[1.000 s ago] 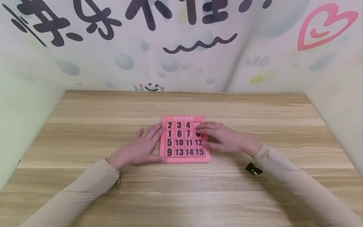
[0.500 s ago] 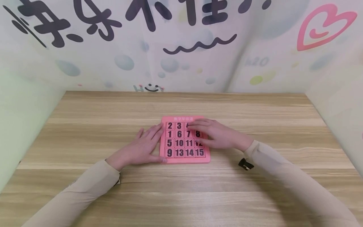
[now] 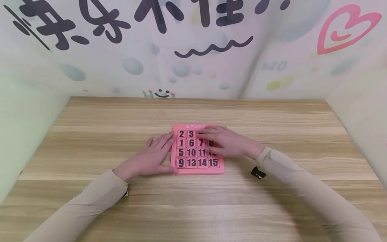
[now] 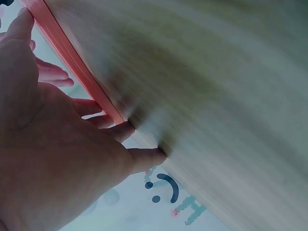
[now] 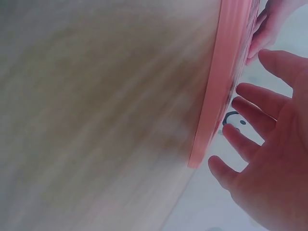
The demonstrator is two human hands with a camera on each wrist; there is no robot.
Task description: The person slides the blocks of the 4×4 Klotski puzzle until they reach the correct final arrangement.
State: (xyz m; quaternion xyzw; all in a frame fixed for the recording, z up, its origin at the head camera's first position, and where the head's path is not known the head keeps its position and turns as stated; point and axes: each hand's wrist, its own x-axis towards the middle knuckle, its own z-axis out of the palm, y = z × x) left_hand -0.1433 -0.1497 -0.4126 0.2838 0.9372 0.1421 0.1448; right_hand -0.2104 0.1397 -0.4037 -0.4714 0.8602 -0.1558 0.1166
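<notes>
left hand and right hand spread; the number puzzle looks light, stiff; grip its rim.

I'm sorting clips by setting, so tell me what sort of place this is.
Likely an indoor booth for tabletop activity: a wood-grain table between pale side walls, a backdrop printed with a pink heart, and a pink number puzzle on the table.

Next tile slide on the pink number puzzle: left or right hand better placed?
Right hand, probably: it extends over the upper-right number tiles. The left hand lies along the left edge of the pink frame, better suited to steadying it.
</notes>
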